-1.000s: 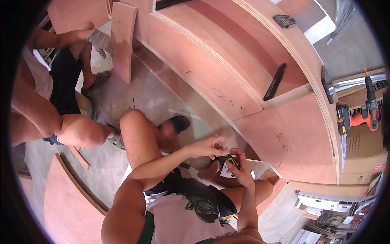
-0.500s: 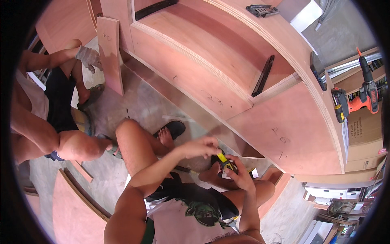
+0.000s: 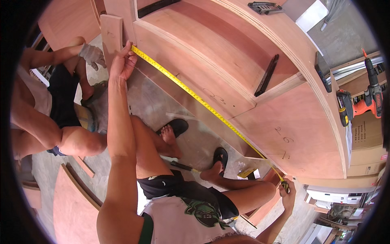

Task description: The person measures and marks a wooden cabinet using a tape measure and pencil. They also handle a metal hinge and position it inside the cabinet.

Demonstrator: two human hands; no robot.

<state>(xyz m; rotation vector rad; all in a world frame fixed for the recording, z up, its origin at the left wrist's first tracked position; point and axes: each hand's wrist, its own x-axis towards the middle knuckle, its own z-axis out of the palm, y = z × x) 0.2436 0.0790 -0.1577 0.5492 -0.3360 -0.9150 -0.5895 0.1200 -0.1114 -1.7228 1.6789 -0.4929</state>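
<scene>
Overhead, yellow tape measure (image 3: pixel 203 103) stretches from left hand (image 3: pixel 122 63) to right hand (image 3: pixel 287 193).

The left hand (image 3: pixel 122 63) has drawn the yellow tape (image 3: pixel 203 103) out, apparently taut.

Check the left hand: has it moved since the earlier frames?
Yes. The left hand has gone from beside the right hand up and out to the far end of the curved plywood frame, pulling the yellow tape measure along it.
</scene>
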